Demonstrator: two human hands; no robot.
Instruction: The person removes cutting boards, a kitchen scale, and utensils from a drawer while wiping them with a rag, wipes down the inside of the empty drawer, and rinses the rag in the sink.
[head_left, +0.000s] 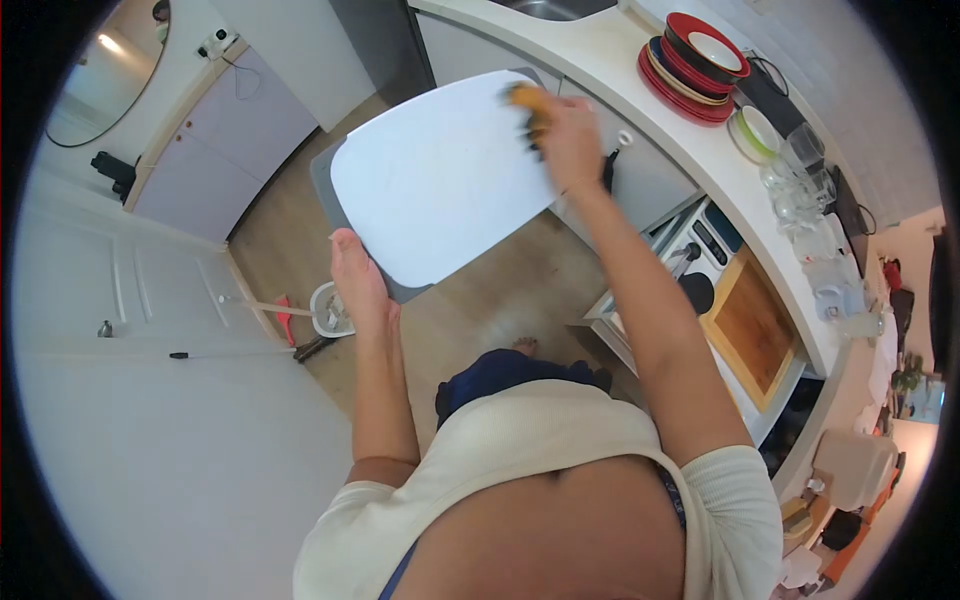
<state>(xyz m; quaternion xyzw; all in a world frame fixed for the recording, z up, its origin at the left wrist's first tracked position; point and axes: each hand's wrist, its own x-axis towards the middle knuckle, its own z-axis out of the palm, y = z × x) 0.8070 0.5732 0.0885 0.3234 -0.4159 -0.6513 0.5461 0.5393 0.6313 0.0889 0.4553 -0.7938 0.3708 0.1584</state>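
A large white cutting board point(440, 180) with grey corners is held up in front of me, tilted above the floor. My left hand point(358, 272) grips its lower left edge, the fingers partly hidden behind it. At the board's upper right, my right hand point(573, 145) is closed around a yellow-and-black thing point(530, 100), soft-looking like a cloth or sponge. Motion blurs that thing, so its exact kind is unclear. It lies against or just over the white face; contact cannot be made out.
Right of me, a drawer point(690, 290) stands pulled out under the counter point(590, 60), with a wooden tray point(755, 325) in it. Stacked red plates point(690, 75) and several glasses point(800, 190) line the counter. A white bucket point(330, 310) stands on the floor at left.
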